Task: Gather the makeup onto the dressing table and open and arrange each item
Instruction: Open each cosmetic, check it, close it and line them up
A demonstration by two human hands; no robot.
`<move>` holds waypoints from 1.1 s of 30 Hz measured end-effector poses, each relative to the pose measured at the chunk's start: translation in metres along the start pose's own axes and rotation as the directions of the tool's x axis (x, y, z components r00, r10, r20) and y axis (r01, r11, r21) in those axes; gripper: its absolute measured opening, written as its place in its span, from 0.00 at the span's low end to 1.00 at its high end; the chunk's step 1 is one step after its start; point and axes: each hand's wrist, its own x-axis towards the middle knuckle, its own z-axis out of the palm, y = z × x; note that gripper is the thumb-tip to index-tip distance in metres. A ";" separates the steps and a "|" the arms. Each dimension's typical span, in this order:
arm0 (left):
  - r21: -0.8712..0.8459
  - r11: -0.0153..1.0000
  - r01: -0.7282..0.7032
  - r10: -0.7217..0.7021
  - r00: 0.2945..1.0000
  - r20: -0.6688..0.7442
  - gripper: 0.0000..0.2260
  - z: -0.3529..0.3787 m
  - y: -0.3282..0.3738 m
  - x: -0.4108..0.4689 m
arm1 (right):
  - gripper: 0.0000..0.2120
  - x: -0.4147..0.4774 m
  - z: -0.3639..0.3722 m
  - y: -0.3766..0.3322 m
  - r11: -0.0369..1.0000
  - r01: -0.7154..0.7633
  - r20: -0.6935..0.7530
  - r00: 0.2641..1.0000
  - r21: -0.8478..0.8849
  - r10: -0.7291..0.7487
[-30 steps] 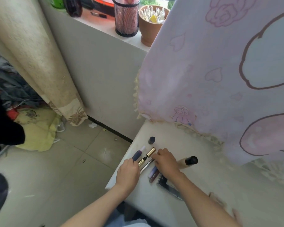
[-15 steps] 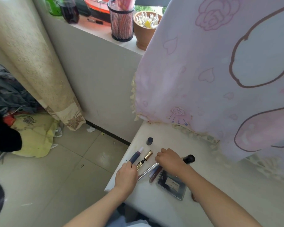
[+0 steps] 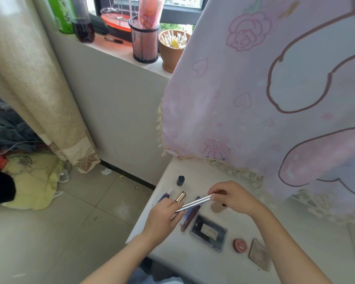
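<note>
The silver pen is now lifted off the dressing table; half a second ago it lay in the row there. The left hand grips its lower end. The right hand pinches its upper end. Cap removal is probably starting. The lipstick and palette stay on the table.

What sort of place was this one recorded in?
Probably a home bedroom corner: a dark palette and other makeup lie on a white dressing table, a pink cartoon curtain hangs behind it, and clothes are heaped on the floor.
</note>
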 end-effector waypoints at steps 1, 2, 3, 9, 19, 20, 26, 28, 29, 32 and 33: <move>-0.048 0.999 0.017 -0.018 1.000 -0.020 0.08 -0.005 0.002 0.002 | 0.09 -0.003 -0.002 0.000 0.995 -0.003 -0.016 1.000 0.103 0.005; -0.089 0.995 0.038 -0.040 0.999 -0.026 0.11 -0.009 0.003 0.004 | 0.11 -0.006 -0.003 -0.002 0.984 -0.001 -0.032 0.999 0.177 0.007; -0.133 0.990 0.045 -0.050 0.998 -0.030 0.13 -0.012 0.004 0.005 | 0.12 -0.009 -0.002 -0.002 0.976 0.011 -0.051 0.999 0.216 -0.001; -0.189 0.982 0.007 -0.011 1.000 -0.021 0.06 -0.033 0.004 0.013 | 0.18 -0.020 0.001 -0.013 0.953 0.160 -0.189 0.975 0.258 -0.113; -0.162 0.986 -0.035 0.034 0.999 -0.012 0.20 -0.045 0.005 0.017 | 0.12 -0.022 0.008 -0.021 0.968 0.085 -0.174 0.984 0.237 -0.044; -0.157 0.987 -0.035 0.033 0.999 -0.014 0.19 -0.046 0.003 0.017 | 0.13 -0.024 0.007 -0.023 0.955 0.094 -0.142 0.988 0.282 -0.055; -0.142 0.989 -0.047 0.050 0.999 0.020 0.14 -0.049 0.001 0.022 | 0.11 -0.023 0.014 -0.025 0.948 0.006 -0.128 0.991 0.317 0.037; -0.168 0.985 -0.030 0.034 0.999 0.022 0.12 -0.052 0.003 0.024 | 0.11 -0.024 0.013 -0.022 0.943 0.017 -0.166 0.985 0.333 0.041; -0.188 0.982 0.004 0.003 0.999 0.037 0.10 -0.054 0.005 0.025 | 0.12 -0.026 0.013 -0.021 0.935 0.026 -0.175 0.984 0.354 0.039; -0.321 0.933 0.162 -0.133 0.985 0.111 0.07 -0.061 0.010 0.031 | 0.16 -0.028 0.016 -0.018 0.919 0.041 -0.209 0.977 0.392 0.046; -0.371 0.904 0.212 -0.177 0.976 0.127 0.09 -0.062 0.011 0.033 | 0.17 -0.027 0.018 -0.017 0.928 0.046 -0.221 0.975 0.369 0.040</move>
